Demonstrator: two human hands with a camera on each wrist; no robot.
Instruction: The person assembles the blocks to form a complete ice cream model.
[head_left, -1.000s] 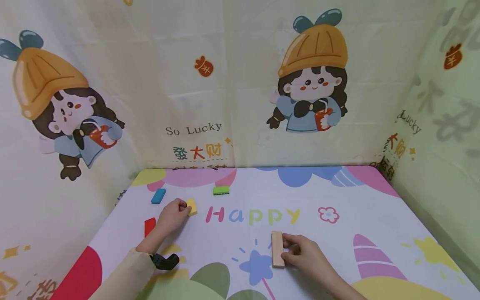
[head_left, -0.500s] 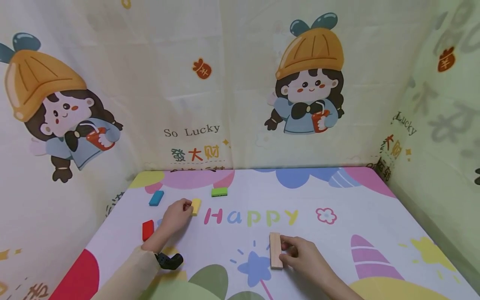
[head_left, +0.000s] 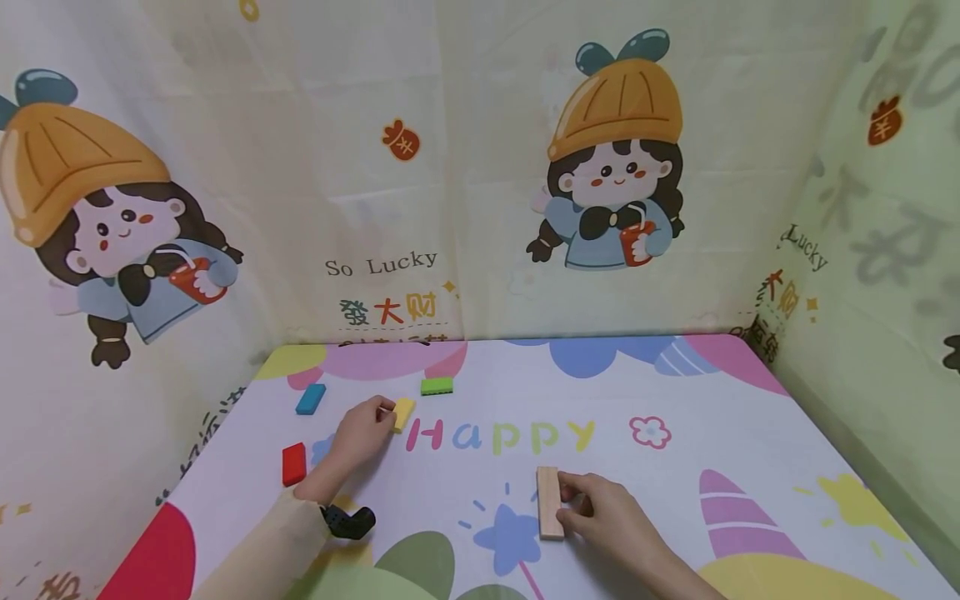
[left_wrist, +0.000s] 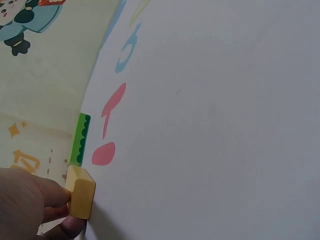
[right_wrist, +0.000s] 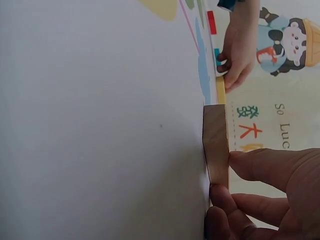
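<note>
My left hand (head_left: 367,429) pinches a small yellow block (head_left: 403,414) by its left side, near the letter H printed on the tabletop. In the left wrist view, thumb and fingers hold the yellow block (left_wrist: 81,192) at its near end. Lower on the table, my right hand (head_left: 611,512) holds a longer plain wooden block (head_left: 550,502) at its right edge, fingertips against it. The right wrist view shows that wooden block (right_wrist: 216,142) between the fingertips, close over the white surface. Part of the right hand's fingers is hidden behind the block there.
A green block (head_left: 437,386) lies just beyond the yellow one. To the left are a blue block (head_left: 311,399) and a red block (head_left: 294,464), the red one close to the left forearm. Printed cloth walls (head_left: 480,208) rise behind and beside the table (head_left: 600,383).
My left hand has slid the yellow block to the right, closer to the green block and the letter H. The right hand and wooden block stay in place; the head view shifts slightly.
</note>
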